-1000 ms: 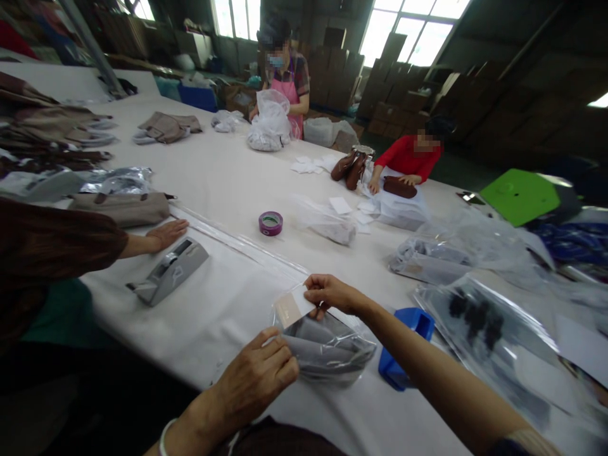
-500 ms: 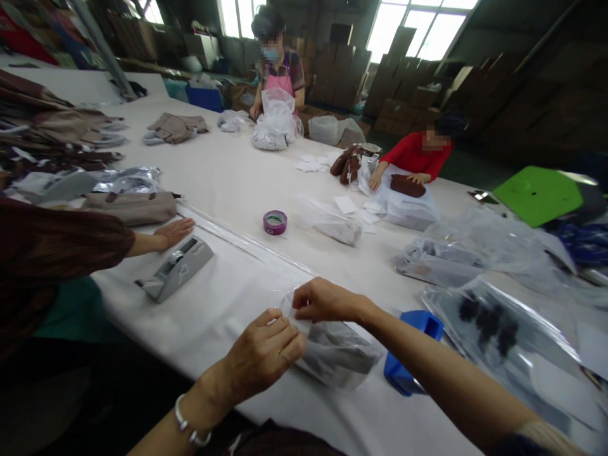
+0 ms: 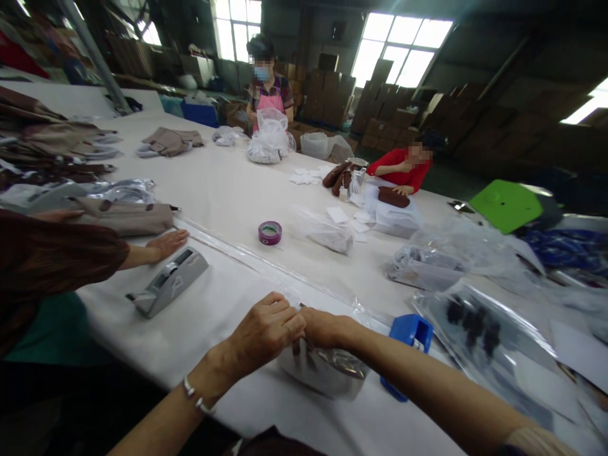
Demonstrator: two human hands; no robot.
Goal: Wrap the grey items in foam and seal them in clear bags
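In the head view, a clear, glossy, crinkled plastic bag (image 3: 327, 377) lies on the smooth white bench (image 3: 228, 187). The left hand's (image 3: 266, 329) fingers pinch its upper edge; the right hand's (image 3: 323, 326) fingertips are hidden, grip undeterminable. Print on the purple, ring-shaped tape roll (image 3: 270, 240) is illegible.
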